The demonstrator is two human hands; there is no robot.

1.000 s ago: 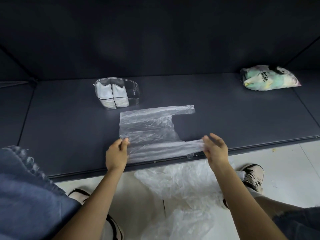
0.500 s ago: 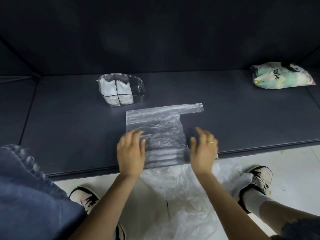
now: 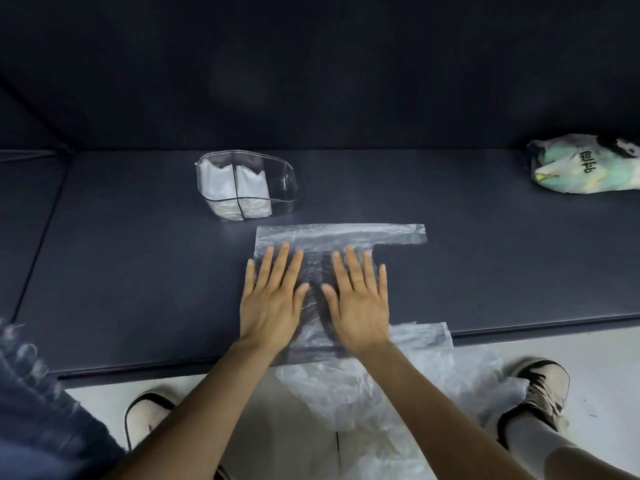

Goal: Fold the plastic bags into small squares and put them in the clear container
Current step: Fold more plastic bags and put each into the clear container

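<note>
A clear plastic bag (image 3: 332, 237) lies flat on the dark table (image 3: 138, 271), its far handle strip reaching right and its near handle strip at the table's front edge. My left hand (image 3: 273, 296) and my right hand (image 3: 356, 299) press flat on the bag side by side, fingers straight and spread. The clear container (image 3: 280, 188) stands just behind the bag to the left, with folded white bags (image 3: 235, 188) in its two left compartments.
A crumpled printed green and white bag (image 3: 585, 166) lies at the table's far right. More loose clear plastic (image 3: 398, 393) hangs below the front edge between my shoes. Blue denim (image 3: 41, 417) shows at the lower left.
My hands let go of the bag's near edge, moved forward and inward onto the bag, and now lie flat pressing it down. The camera has come closer.
</note>
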